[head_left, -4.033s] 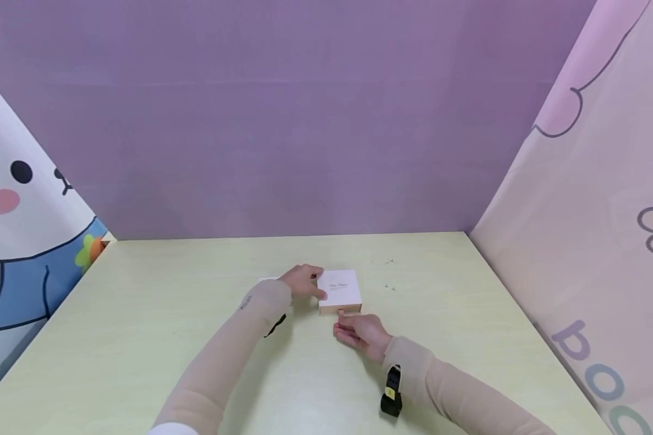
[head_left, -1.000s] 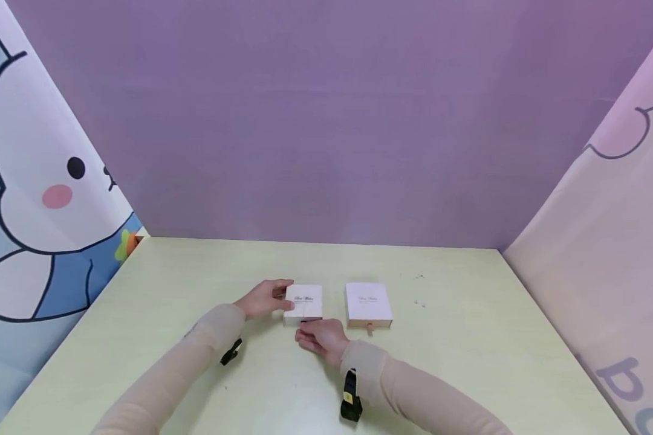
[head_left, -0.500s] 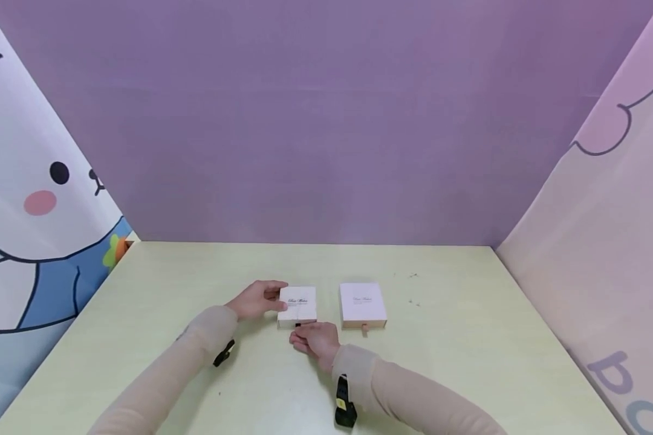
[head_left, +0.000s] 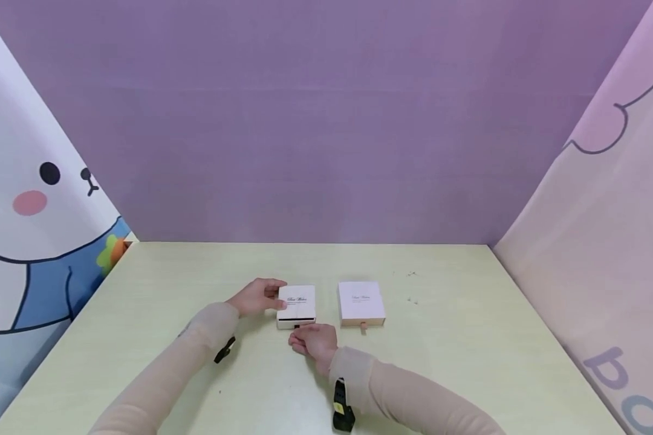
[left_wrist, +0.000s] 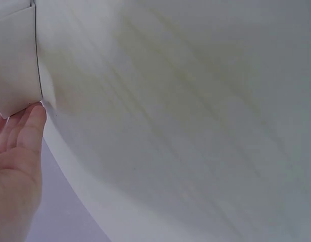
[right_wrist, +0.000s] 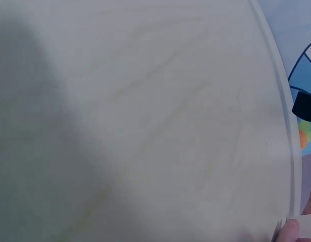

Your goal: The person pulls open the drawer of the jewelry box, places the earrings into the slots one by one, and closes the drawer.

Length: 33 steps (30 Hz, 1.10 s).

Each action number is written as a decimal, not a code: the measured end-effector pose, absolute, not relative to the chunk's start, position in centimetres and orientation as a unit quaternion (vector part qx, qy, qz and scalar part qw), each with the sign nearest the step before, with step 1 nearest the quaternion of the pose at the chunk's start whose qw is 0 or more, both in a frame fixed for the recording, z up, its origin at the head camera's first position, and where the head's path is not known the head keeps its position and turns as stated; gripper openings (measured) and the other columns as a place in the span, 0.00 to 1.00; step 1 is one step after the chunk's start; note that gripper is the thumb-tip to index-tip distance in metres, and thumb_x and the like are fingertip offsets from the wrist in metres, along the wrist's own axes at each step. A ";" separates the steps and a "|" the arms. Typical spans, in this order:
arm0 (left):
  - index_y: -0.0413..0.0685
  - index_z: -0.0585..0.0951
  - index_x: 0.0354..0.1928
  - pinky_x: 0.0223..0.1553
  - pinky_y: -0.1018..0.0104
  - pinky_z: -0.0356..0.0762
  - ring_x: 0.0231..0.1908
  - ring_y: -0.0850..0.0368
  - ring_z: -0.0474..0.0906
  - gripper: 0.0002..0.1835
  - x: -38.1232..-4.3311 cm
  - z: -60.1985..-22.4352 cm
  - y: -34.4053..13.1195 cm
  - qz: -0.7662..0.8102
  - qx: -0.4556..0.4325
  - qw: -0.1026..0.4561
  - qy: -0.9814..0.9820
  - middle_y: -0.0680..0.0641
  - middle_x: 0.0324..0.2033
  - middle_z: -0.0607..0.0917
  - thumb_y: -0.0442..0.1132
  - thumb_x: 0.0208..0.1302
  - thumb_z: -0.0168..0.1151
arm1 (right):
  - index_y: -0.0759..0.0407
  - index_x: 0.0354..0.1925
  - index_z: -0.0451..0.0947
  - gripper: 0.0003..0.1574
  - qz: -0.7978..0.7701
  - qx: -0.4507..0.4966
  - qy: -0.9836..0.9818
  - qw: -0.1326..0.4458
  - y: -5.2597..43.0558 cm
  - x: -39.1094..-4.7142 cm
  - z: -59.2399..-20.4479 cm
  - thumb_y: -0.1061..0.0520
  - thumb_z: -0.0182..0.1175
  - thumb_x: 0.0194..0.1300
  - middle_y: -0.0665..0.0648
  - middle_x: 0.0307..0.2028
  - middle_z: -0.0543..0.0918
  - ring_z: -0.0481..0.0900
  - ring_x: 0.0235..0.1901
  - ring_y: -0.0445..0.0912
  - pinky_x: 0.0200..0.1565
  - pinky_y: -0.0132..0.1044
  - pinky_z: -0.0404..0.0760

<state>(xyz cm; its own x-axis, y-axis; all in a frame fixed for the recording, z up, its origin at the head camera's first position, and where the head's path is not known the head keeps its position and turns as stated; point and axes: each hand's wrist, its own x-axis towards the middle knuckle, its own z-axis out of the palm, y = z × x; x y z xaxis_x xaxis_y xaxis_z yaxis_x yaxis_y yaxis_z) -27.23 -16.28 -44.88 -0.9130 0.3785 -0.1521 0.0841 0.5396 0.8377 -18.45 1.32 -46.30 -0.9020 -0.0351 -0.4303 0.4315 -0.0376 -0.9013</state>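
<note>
A small white drawer box (head_left: 297,300) with dark lettering lies on the table, and its drawer front stands slightly out, leaving a thin black gap along the front. My left hand (head_left: 254,298) grips the sleeve from its left side, thumb near the top edge. At the front, my right hand (head_left: 317,344) pinches the black pull tab (head_left: 297,327), mostly hidden by the fingers. The left wrist view shows fingers against the white box (left_wrist: 16,60). At the lower right corner of the right wrist view, the thumb (right_wrist: 289,231) is at the box.
A second, slightly larger white drawer box (head_left: 360,300), with a tan front and pull tab, lies to the right. Pale table (head_left: 441,362) surrounds both, with small dark specks at the right. A purple backdrop (head_left: 315,121) and printed side panels enclose the table.
Both hands have left the larger box, where they were 4.0 s ago, for the smaller one on its left. Over the last half second its drawer has slid slightly out toward me.
</note>
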 end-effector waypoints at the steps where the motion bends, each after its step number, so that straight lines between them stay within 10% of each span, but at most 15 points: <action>1: 0.35 0.67 0.62 0.60 0.51 0.67 0.59 0.43 0.69 0.33 -27.3 -44.9 -16.3 0.462 0.134 0.160 0.862 0.37 0.57 0.74 0.38 0.55 0.65 | 0.70 0.38 0.78 0.08 -0.705 0.146 0.675 0.165 1.3 -18.3 -46.3 0.65 0.57 0.60 0.55 0.25 0.84 0.81 0.25 0.38 0.32 0.30 0.83; 33: 0.32 0.66 0.62 0.59 0.49 0.67 0.58 0.41 0.69 0.33 -28.3 -44.6 -17.1 0.467 0.156 0.159 0.856 0.35 0.56 0.74 0.38 0.57 0.64 | 0.71 0.37 0.78 0.08 -0.712 0.134 0.671 0.158 1.2 -16.7 -46.4 0.67 0.58 0.57 0.56 0.24 0.84 0.82 0.24 0.39 0.30 0.29 0.83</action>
